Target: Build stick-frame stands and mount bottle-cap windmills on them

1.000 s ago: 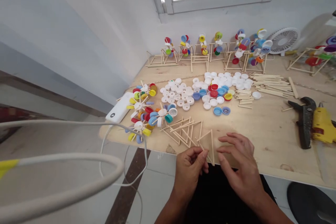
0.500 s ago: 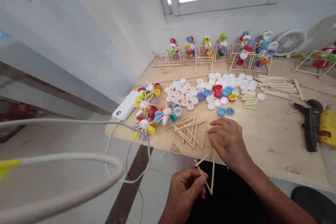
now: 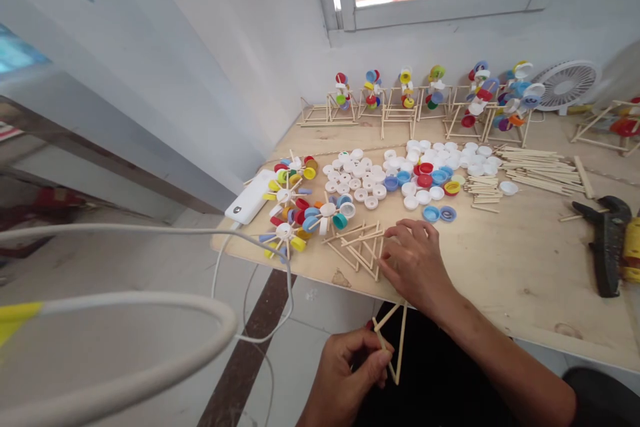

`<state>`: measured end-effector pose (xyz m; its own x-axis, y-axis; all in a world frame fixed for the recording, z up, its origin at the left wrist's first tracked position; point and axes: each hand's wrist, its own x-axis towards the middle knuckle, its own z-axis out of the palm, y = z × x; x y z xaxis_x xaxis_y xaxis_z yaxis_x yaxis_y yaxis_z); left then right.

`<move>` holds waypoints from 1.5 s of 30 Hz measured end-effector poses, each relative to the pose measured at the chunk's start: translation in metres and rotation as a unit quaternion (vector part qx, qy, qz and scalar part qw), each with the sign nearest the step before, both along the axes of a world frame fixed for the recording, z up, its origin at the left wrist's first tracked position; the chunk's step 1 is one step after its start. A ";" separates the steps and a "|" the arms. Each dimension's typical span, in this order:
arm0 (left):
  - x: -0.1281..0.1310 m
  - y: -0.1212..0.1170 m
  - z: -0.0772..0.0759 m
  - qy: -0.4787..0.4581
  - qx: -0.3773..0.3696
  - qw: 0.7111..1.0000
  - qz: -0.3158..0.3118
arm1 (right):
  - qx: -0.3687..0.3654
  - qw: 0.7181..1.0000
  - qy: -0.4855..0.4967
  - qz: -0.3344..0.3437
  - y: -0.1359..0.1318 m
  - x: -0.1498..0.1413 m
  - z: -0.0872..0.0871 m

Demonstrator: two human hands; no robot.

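Observation:
My left hand (image 3: 350, 373) pinches a triangle of thin wooden sticks (image 3: 401, 340) by one side, below the table's front edge and over my dark-clothed lap. My right hand (image 3: 415, 263) is on the tabletop at the right side of a pile of similar stick triangles (image 3: 357, 243). Its fingers are bent and somewhat apart, reaching over the rightmost triangle and hiding part of it. Whether the fingertips press on that stick is hard to see. Left of the pile lie several wheels (image 3: 327, 210) made of sticks and coloured bottle caps.
White caps (image 3: 357, 177) and blue caps (image 3: 431, 213) spread across the middle. Loose sticks (image 3: 543, 167) lie to the right, near a black clamp-like tool (image 3: 605, 240). Finished stick stands with cap wheels (image 3: 405, 97) line the wall beside a white fan (image 3: 565, 85). A cable (image 3: 250, 240) loops at left.
My right hand has moved left onto the pile of triangles, covering its right side. My left hand still holds its triangle, now turned slightly. The whole view has shifted a little.

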<state>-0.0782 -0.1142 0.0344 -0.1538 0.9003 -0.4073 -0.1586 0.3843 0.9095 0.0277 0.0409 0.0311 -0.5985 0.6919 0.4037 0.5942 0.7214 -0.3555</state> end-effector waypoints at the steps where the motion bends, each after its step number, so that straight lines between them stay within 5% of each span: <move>1: -0.001 -0.001 -0.001 0.001 -0.003 1.000 -0.001 | 0.004 1.000 -0.009 0.000 -0.001 -0.001 0.000; 15: -0.004 -0.007 -0.005 0.022 0.002 1.000 -0.015 | 0.006 0.999 -0.020 -0.033 -0.007 -0.010 -0.003; 20: -0.009 -0.010 -0.006 0.062 0.028 0.996 -0.064 | 0.002 0.998 0.020 -0.053 -0.006 -0.003 -0.005; 28: -0.024 -0.008 0.004 0.117 0.088 0.968 -0.203 | -0.028 0.987 0.142 -0.069 -0.002 0.030 0.002; 32: -0.033 -0.006 0.013 0.118 0.079 0.979 -0.143 | -0.060 0.974 0.189 -0.109 -0.002 0.063 0.010; 37: -0.024 0.018 0.027 0.156 0.103 0.981 -0.046 | -0.027 0.957 0.219 -0.188 -0.006 0.113 0.009; 45: 0.035 0.087 0.030 0.237 0.172 0.947 -0.134 | -0.014 0.950 0.209 -0.232 -0.012 0.155 -0.005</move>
<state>-0.0432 -0.0272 0.0645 0.0075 0.9997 -0.0246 0.3600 0.0202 0.9327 0.1823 0.0285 0.0260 -0.0183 0.8561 0.5165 0.6490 0.4031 -0.6452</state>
